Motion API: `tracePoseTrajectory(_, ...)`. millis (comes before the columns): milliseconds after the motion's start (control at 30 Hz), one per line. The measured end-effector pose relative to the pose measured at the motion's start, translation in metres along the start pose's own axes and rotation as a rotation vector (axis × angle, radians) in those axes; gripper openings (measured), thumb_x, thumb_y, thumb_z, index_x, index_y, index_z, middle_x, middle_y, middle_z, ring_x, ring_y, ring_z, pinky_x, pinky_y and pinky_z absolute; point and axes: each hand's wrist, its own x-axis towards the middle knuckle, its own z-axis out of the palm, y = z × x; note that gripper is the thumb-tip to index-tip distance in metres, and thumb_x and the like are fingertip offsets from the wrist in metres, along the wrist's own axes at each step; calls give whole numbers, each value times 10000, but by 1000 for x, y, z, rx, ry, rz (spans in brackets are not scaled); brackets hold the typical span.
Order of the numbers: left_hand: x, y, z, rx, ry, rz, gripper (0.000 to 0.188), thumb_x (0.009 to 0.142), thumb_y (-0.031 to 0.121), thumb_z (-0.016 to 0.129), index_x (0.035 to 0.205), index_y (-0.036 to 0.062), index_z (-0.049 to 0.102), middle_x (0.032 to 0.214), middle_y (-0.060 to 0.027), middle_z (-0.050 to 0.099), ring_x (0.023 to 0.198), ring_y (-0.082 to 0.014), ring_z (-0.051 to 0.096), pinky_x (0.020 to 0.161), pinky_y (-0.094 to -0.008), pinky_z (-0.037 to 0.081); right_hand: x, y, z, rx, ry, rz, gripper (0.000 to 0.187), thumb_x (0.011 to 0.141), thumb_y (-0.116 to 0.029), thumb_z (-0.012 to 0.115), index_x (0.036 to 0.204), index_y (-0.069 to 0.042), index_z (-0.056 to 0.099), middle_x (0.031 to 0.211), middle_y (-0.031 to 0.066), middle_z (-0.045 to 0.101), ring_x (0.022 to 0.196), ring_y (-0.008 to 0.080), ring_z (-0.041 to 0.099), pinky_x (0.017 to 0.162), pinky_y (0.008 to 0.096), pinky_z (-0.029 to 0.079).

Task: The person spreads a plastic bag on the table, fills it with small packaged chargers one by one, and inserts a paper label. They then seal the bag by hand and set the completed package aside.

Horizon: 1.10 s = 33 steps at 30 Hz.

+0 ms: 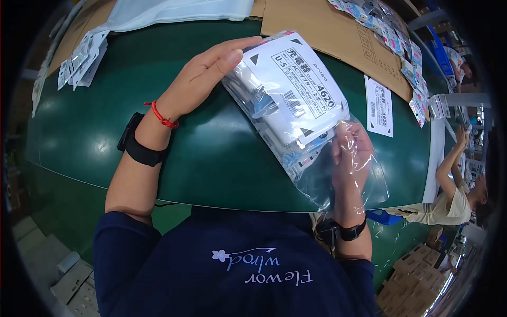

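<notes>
A clear plastic bag [323, 190] lies tilted over the green table, filled with several blister-packed items [264, 108] in white and blue. Among them, on top, is a white printed label sheet [317, 71] with black corner triangles. My left hand [206, 74] holds the bag's upper left side, thumb over the top and fingers stretched along the far edge. At the bag's loose open end, my right hand [354, 145] shows through the film and seems to be inside. Its fingers are closed at the label's lower right corner; the fingertips are partly hidden.
Another white label [378, 108] lies on the green table [211, 174] to the right. Flattened cardboard [338, 39] and carded packs [393, 39] line the far right. More packs [84, 61] and clear bags [174, 9] lie far left. A co-worker [454, 195] is at right.
</notes>
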Motion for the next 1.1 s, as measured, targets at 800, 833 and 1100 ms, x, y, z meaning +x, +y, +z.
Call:
tracePoseTrajectory(800, 9, 50, 53, 972, -439, 449, 608, 878, 562, 427, 1267, 113, 555, 1371, -110, 470, 1304, -338, 381, 1091, -482, 219, -66, 3, -97, -99, 50, 139, 327, 893, -126, 580, 1183, 21, 543, 825, 30, 590, 622, 64, 512, 537, 179, 401)
tracePoseTrajectory(833, 8, 49, 54, 950, -422, 441, 590, 847, 560, 489, 1251, 137, 571, 1366, -96, 476, 1288, -341, 399, 1086, -499, 226, -69, 3, -101, -53, 75, 128, 340, 890, -124, 582, 1195, 21, 541, 832, 32, 594, 624, 65, 516, 538, 179, 405)
tracePoseTrajectory(1100, -14, 72, 83, 913, -352, 546, 588, 832, 593, 522, 1211, 148, 583, 1332, -114, 510, 1277, -326, 424, 1098, -541, 144, -86, 4, -134, -8, -25, 206, 263, 857, -107, 616, 1093, 8, 593, 842, 51, 609, 639, 78, 535, 557, 192, 422)
